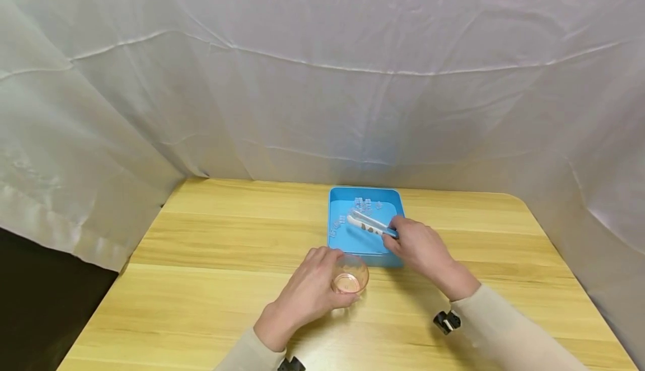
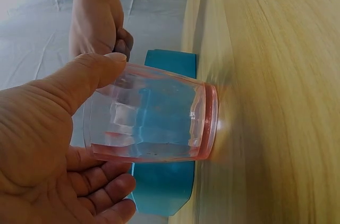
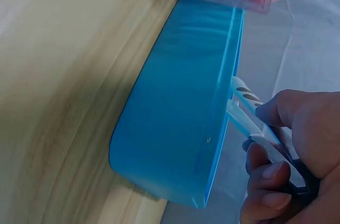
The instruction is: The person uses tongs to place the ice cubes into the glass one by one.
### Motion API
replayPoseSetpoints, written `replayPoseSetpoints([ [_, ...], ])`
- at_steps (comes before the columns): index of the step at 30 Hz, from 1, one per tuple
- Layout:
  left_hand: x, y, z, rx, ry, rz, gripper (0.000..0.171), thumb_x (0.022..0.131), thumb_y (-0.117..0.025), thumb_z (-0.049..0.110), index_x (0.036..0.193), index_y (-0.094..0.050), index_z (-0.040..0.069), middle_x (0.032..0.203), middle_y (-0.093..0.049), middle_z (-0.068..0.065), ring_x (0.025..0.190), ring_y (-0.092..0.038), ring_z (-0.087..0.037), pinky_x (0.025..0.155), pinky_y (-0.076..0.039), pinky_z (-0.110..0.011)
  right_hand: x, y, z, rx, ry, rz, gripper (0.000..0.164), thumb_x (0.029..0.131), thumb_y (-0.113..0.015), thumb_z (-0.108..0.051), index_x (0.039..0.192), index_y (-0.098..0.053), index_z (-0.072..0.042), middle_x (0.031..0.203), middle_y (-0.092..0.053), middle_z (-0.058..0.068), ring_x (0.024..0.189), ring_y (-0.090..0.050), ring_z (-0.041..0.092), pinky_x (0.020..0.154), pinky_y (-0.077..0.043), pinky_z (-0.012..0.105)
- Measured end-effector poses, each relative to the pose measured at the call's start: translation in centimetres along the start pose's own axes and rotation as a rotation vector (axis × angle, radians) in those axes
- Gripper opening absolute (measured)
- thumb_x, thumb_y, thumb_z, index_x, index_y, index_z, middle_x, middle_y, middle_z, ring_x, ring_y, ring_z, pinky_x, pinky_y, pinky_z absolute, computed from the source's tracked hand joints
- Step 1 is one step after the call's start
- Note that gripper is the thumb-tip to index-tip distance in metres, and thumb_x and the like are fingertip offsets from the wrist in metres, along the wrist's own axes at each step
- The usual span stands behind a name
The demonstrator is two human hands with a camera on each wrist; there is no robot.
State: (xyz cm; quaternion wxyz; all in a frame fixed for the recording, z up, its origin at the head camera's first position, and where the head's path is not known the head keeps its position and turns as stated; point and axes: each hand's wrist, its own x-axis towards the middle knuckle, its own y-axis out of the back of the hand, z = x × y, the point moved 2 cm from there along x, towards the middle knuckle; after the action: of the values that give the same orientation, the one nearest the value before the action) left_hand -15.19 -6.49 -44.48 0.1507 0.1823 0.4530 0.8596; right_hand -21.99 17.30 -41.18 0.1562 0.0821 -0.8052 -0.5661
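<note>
Wooden table (image 1: 201, 281); tongs (image 1: 372, 227) point left, slightly forward.

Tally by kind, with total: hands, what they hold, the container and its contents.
Hands: 2, left hand and right hand
Pink cup: 1
Tongs: 1
Blue container: 1
Clear pieces: too clustered to count
Total: 5, clear pieces excluded

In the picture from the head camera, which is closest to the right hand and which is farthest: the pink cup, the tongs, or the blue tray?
From the right hand:
1. Tongs: held in its fingers.
2. Blue tray: its right edge is by those fingers.
3. Pink cup: over to the left, in the left hand.
</note>
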Motion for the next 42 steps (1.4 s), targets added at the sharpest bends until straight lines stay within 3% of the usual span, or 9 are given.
replayPoseSetpoints([
  [18, 0.0, -0.2, 0.1, 0.012, -0.022, 0.015, 0.074, 0.081, -0.089, 0.045, 0.136, -0.061, 0.003, 0.126, -0.065, -0.006, 0.118, -0.058, -0.023, 0.103, -0.053, -0.037, 0.0, -1.8, -1.8, -0.066, 0.176, -0.012, 0.020, 0.096, -0.072, -0.021, 0.084, -0.059, -0.012, 0.068, -0.047, -0.004, 0.058, -0.042, 0.010, 0.048, -0.037, 0.025],
  [28, 0.0, -0.3, 0.2, 0.024, -0.025, 0.016, 0.075, 0.081, -0.089, 0.045, 0.136, -0.061, 0.003, 0.126, -0.065, -0.007, 0.119, -0.058, -0.024, 0.103, -0.053, -0.038, -0.1, -2.2, -1.8, -0.161, 0.282, 0.077, 0.023, 0.093, -0.073, -0.021, 0.081, -0.056, -0.013, 0.066, -0.042, -0.005, 0.056, -0.037, 0.009, 0.045, -0.032, 0.023],
  [42, 0.1, -0.4, 0.2, 0.029, -0.032, 0.014, 0.075, 0.081, -0.090, 0.046, 0.136, -0.061, 0.003, 0.124, -0.065, -0.006, 0.117, -0.058, -0.023, 0.102, -0.053, -0.036, 0.2, -2.4, -2.1, -0.217, 0.349, 0.135, 0.022, 0.091, -0.078, -0.018, 0.081, -0.061, -0.008, 0.068, -0.041, -0.003, 0.064, -0.036, 0.013, 0.056, -0.033, 0.023],
])
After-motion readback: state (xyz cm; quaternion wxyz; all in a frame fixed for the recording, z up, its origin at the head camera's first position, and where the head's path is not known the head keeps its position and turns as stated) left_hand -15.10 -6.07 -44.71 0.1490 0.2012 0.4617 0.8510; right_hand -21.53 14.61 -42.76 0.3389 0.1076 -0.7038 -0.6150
